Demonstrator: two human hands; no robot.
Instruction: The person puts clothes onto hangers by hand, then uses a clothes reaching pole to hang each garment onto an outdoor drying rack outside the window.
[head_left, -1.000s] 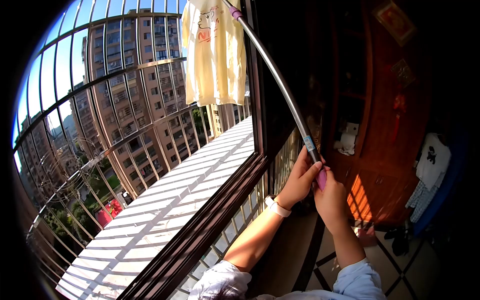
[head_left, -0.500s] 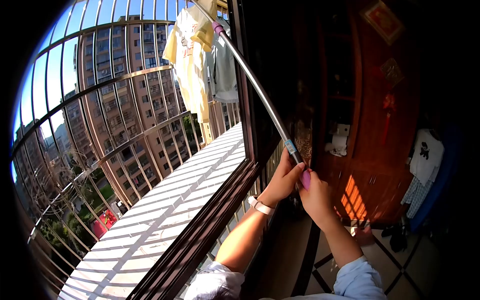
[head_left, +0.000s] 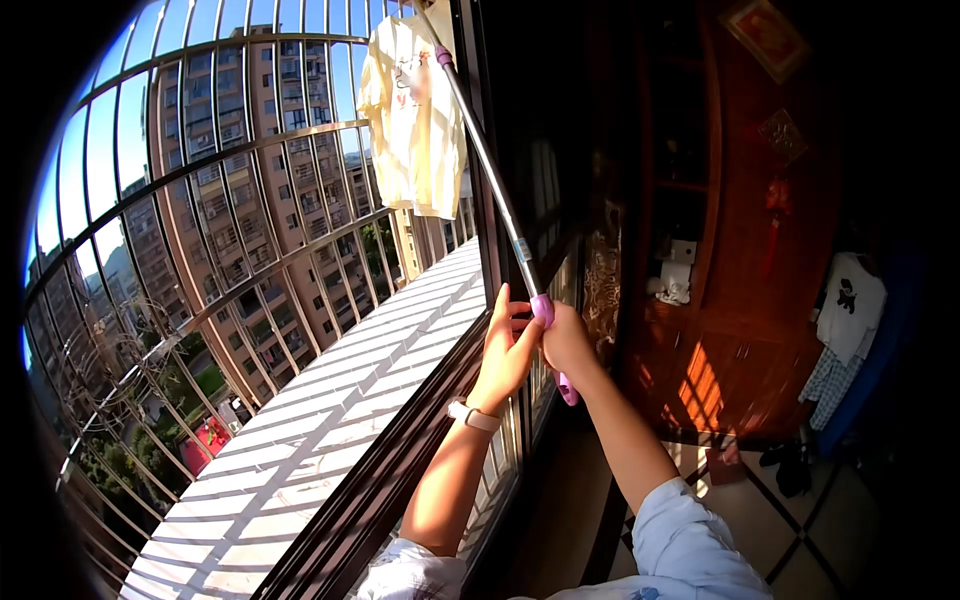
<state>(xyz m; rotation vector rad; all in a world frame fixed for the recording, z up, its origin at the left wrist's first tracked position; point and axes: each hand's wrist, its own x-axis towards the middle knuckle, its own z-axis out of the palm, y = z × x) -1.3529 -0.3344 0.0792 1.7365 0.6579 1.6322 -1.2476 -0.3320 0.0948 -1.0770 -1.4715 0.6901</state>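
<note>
A telescopic clothes pole (head_left: 490,172) with a metal shaft and purple-pink grips slants up to the left through the window opening. Around its lower handle my right hand (head_left: 568,342) is closed. My left hand (head_left: 505,350), with a pale watch band on the wrist, is loosely closed at the same handle, its index finger stretched upward. Near the pole's upper end hangs a pale yellow striped shirt (head_left: 410,125) outside the window; the pole's tip is cut off at the top of the view.
Metal security bars (head_left: 235,150) enclose a white ledge (head_left: 300,420) striped with shadows. The dark window frame (head_left: 375,490) runs beneath my left forearm. Indoors stand a brown wooden cabinet (head_left: 745,370) and hanging clothes (head_left: 850,305), with dark shoes (head_left: 795,470) on the tiled floor.
Both hands and the pole's handle have moved left and slightly up, and the pole stands steeper. The yellow shirt has turned to face me more and now covers the grey-blue garment.
</note>
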